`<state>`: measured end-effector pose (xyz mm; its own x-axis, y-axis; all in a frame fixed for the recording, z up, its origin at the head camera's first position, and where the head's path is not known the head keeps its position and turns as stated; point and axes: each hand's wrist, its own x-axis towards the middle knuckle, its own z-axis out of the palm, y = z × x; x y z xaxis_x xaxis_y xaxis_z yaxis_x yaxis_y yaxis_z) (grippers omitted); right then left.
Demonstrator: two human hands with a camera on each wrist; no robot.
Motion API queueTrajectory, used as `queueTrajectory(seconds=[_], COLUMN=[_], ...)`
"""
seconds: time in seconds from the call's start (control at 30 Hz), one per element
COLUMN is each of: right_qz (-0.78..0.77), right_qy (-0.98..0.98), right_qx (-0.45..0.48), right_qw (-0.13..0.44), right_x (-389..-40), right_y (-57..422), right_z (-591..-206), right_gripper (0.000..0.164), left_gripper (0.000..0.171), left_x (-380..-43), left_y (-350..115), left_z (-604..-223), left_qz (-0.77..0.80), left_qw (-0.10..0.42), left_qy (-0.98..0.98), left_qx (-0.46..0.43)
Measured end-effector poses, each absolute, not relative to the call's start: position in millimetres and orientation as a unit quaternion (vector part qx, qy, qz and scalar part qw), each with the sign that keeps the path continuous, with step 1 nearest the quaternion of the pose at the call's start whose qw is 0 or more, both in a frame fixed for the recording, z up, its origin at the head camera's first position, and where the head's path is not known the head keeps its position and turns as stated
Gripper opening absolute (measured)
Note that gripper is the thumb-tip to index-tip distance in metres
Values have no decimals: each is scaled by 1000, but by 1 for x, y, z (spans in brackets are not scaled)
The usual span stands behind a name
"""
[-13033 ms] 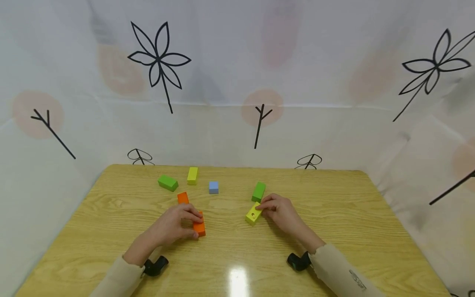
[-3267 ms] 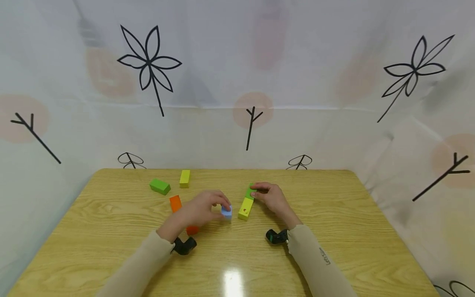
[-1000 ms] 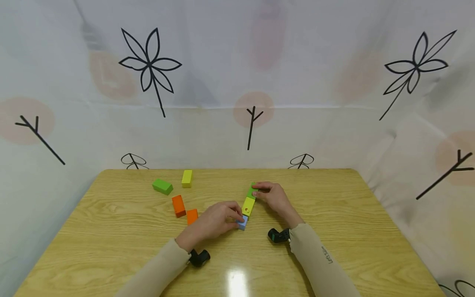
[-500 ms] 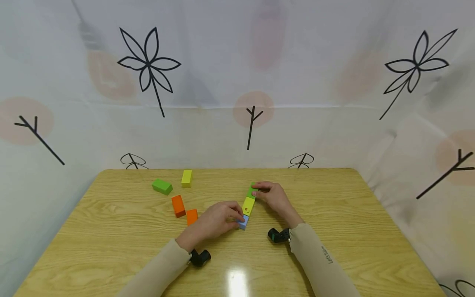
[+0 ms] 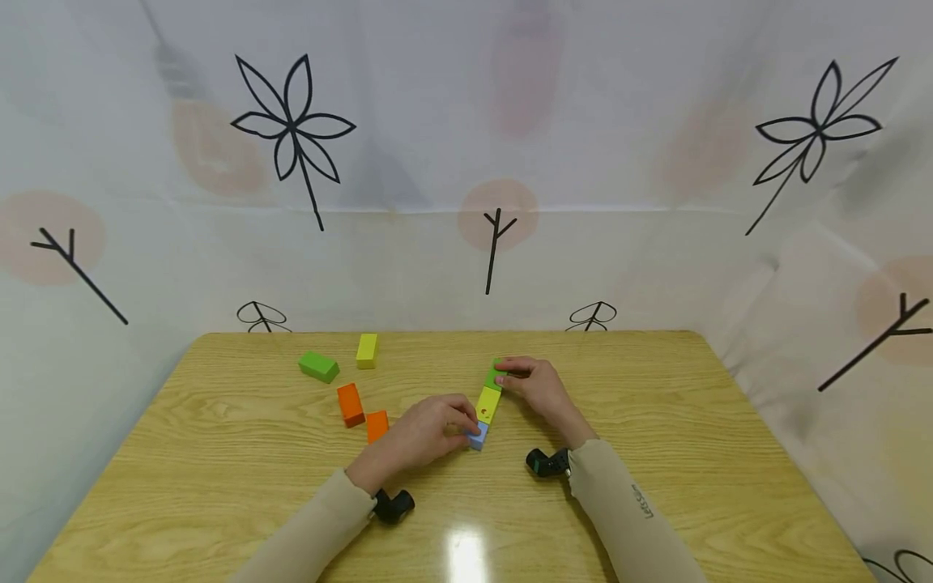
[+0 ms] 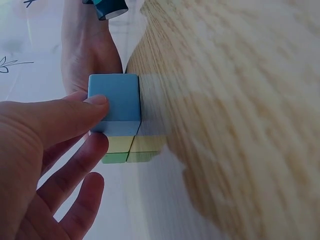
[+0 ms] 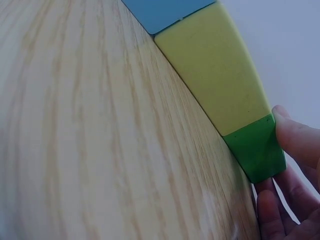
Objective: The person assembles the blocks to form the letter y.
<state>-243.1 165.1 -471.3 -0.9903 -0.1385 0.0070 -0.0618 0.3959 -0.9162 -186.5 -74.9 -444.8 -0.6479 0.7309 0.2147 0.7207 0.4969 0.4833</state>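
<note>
Three blocks end to end on the wood-grained table (image 5: pixel 656 405), mid-width, the line slanting toward the far edge: blue cube (image 6: pixel 115 97) nearest you, marked yellow block (image 5: pixel 487 402) in the middle, row's green block (image 7: pixel 255 150) farthest. Your left hand (image 5: pixel 426 431) pinches the cube, thumb against its face, gap nearly closed; two lower fingers curl free. Your right hand (image 5: pixel 543 394) pinches the green block, thumb opposite fingertips, which cover part of it.

Hard to see: the printed mark on the yellow top is too small to read. Left wrist view: the cube masks most of the two blocks behind. Right wrist view: the cube is cropped. Your left hand and forearm cover the near end of one orange block (image 5: pixel 377 424); the second orange block (image 5: pixel 350 404) lies just beyond, whole. Table's near edge runs out of frame.

Toward the far-left corner: loose green block (image 5: pixel 318 367), plain yellow block (image 5: pixel 368 350). All smooth, flat-faced; edges slightly rounded where seen close. Tabletop glossy, mirroring colour. Backdrop (image 5: pixel 408 267): creased cloth, black line-drawn plants.
</note>
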Motion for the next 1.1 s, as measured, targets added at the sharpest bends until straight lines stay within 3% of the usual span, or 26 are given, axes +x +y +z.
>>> queueTrajectory(seconds=[1.1], right_qz=[-551], right_qy=[832], right_qx=[-61], right_qw=[30], right_x=[-244], right_y=[165], right_z=[-474], right_gripper=[28], left_gripper=[10], left_x=[-188], left_y=[-78], left_z=[-446], left_qz=[306], left_qw=[20], left_qy=[857], left_qx=[415])
